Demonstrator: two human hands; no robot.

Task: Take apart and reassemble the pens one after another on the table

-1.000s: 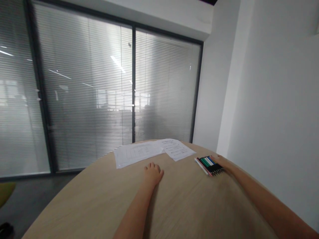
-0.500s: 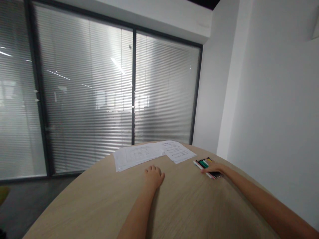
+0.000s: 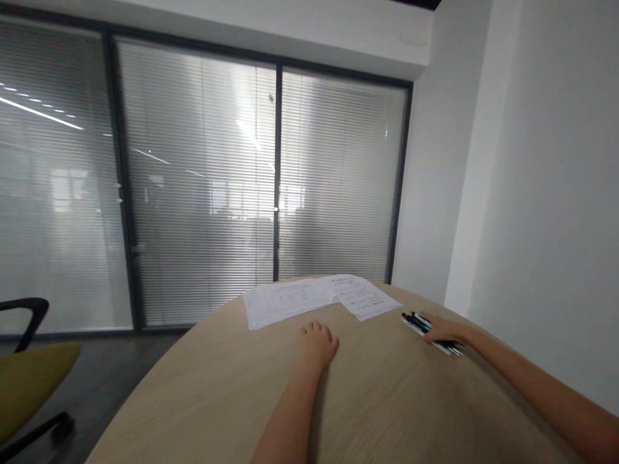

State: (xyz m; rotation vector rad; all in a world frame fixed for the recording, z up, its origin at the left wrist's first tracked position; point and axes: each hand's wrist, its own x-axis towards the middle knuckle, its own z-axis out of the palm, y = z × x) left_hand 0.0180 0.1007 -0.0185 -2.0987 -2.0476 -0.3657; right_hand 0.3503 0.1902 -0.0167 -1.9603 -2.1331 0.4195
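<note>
Well, the fingers of the right hand [image 3: 445,332] curl down over a bundle of colored pens [image 3: 414,324] and seem to grip it. The tips [image 3: 426,317] sit on top of the bundle, and the pen ends poke out on both sides. The bundle lies tilted at the hand's 9 o'clock, and I cannot tell if it touches the table or is lifted a little. The right wrist is almost flat, and the right arm [image 3: 532,380] reaches in long and low from 4 o'clock.

The fingers of the left hand [image 3: 316,345] bend softly and hold nothing. Their tips [image 3: 314,328] point to 12 o'clock. This hand rests on the wooden round table [image 3: 387,403], and the left arm [image 3: 294,419] comes straight up from 6 o'clock.

Two white paper sheets [image 3: 314,298] lie side by side just past the left hand, at its 12 o'clock. They sit near the far edge of the table. Behind them, a glass wall with blinds [image 3: 203,180] stands at 12 o'clock. A white wall [image 3: 541,193] stands at 3 o'clock, and a green chair [image 3: 29,380] sits at 9 o'clock.
</note>
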